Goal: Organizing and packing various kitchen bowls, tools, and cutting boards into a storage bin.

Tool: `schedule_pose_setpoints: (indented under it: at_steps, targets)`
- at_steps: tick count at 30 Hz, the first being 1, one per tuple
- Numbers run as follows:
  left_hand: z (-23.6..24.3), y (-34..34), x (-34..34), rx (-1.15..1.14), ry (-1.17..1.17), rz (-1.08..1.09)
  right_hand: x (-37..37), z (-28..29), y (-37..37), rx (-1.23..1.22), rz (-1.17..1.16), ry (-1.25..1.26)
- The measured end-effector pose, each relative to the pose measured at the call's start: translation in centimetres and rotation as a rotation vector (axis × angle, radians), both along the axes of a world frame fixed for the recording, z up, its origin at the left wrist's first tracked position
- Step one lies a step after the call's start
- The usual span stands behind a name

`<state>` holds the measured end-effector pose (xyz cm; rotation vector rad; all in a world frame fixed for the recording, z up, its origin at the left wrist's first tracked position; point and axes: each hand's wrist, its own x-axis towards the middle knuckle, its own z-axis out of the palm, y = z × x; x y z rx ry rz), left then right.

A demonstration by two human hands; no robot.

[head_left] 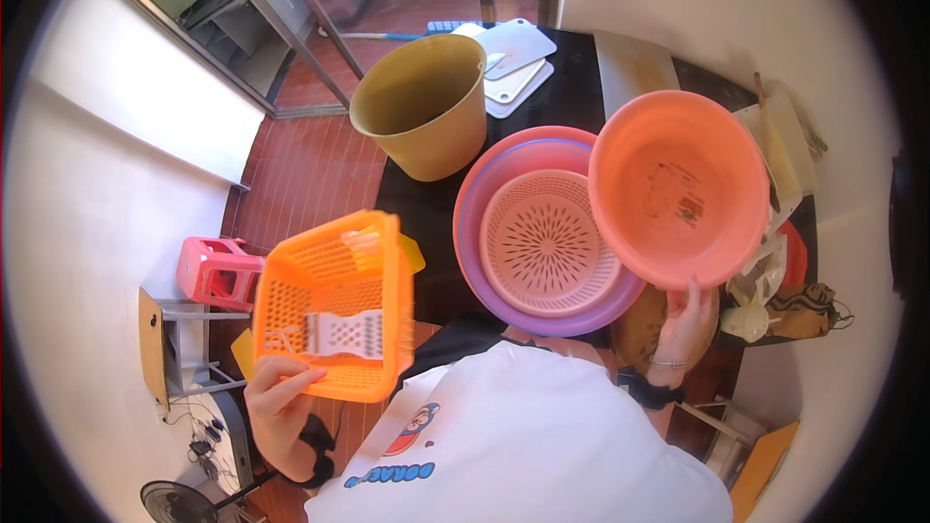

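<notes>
Orange basket (pixel 334 305), gripped at its near rim by the left hand (pixel 279 402); salmon basin (pixel 678 189), clasped at its lower edge by the right hand (pixel 686 324); pink colander (pixel 544 242) between both hands.

My left hand (pixel 279 405) holds orange basket (pixel 334 305); right hand (pixel 684 329) tilts salmon basin (pixel 678 184) above pink colander (pixel 545 240), right.

One head camera is looking steeply down from above the person, close over the dark table (pixel 572 102), fisheye bending the floor (pixel 310 174) edges.
</notes>
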<state>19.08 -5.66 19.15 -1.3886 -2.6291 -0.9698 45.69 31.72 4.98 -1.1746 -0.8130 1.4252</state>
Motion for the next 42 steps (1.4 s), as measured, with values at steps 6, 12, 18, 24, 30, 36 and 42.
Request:
schedule_pose_setpoints:
  at_steps: [6,12,18,24,30,36,42]
  targets:
    - [-1.8,-5.4,0.0,-0.330,-0.268,0.303,-0.1,0.1,0.2,0.039,0.037,0.009]
    - [-13.0,-4.6,-0.1,-0.448,-0.123,0.151,-1.5,1.5,0.7,0.005,0.052,0.028]
    - [-19.0,-2.7,-0.6,-0.363,-0.255,0.055,-1.3,0.7,0.8,0.010,0.054,-0.018]
    - [-21.6,-0.3,0.1,-0.339,-0.315,-0.056,-1.5,0.5,0.6,0.040,0.060,-0.042]
    - [-26.1,3.4,1.3,-0.076,-0.373,-0.235,-1.2,-0.6,1.0,0.014,0.019,-0.045]
    - [-28.4,6.6,0.8,-0.195,-0.180,-0.272,-1.1,0.1,0.6,0.057,-0.027,-0.054]
    - [-22.9,9.7,-0.6,-0.357,-0.223,-0.336,0.3,0.2,0.7,0.087,-0.098,0.025]
